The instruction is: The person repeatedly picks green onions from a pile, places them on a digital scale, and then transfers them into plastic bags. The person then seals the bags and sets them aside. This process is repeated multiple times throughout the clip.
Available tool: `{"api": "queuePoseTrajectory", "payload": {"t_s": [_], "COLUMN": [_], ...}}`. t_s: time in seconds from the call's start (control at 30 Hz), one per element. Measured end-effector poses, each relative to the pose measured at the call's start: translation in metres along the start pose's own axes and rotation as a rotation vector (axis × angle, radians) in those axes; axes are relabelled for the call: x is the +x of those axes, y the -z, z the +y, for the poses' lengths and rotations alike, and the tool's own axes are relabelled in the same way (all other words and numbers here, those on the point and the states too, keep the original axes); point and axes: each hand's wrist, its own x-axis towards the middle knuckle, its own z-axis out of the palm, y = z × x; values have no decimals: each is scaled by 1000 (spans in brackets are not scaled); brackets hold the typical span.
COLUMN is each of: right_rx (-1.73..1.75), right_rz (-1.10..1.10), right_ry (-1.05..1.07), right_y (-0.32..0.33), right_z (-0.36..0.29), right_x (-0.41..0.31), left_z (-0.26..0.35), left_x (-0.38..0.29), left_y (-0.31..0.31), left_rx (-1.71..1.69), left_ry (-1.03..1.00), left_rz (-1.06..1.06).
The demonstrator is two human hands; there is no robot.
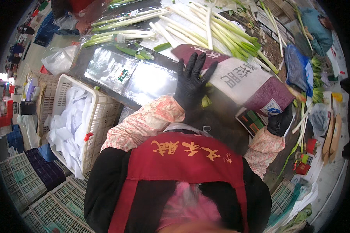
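Note:
A maroon and white towel (236, 77), bearing printed writing, slants across the dark worktable (221, 116) before me. My left hand (191, 83), in a black glove, has its fingers spread at the towel's left part, with fingertips over its edge. At the lower right corner, my gloved right hand (280, 121) grips the towel; its fingers are partly hidden under the cloth. Trimmed leeks or large scallions (221, 38) lie in a pile just beyond the towel. Left of my left hand are clear plastic packaging bags (128, 75) lying flat.
Bagged leeks (119, 38) lie at the back left. A white plastic crate (90, 122) holding white strips (71, 116) stands at the left. A blue mesh bag (297, 70) and loose stalks (302, 134) are at the right. Another person (318, 32) is at the upper right.

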Motion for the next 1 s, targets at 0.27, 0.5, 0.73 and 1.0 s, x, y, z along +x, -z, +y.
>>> {"api": "queuePoseTrajectory", "payload": {"t_s": [0.27, 0.5, 0.73, 1.0], "right_rx": [-1285, -1355, -2047, -1805], "right_rz": [162, -177, -106, -224], "right_ry": [-429, -178, -461, -181], "right_y": [29, 20, 24, 15], "right_z": [-5, 85, 253, 272], "right_x": [-53, 46, 176, 156], "left_z": [-12, -70, -102, -108], "left_x": [-78, -160, -232, -255], "left_y": [49, 36, -24, -55], "left_rx": [-56, 3, -24, 52], "left_ry": [-359, -279, 9, 124], "left_rz": [14, -428, -454, -456]}}
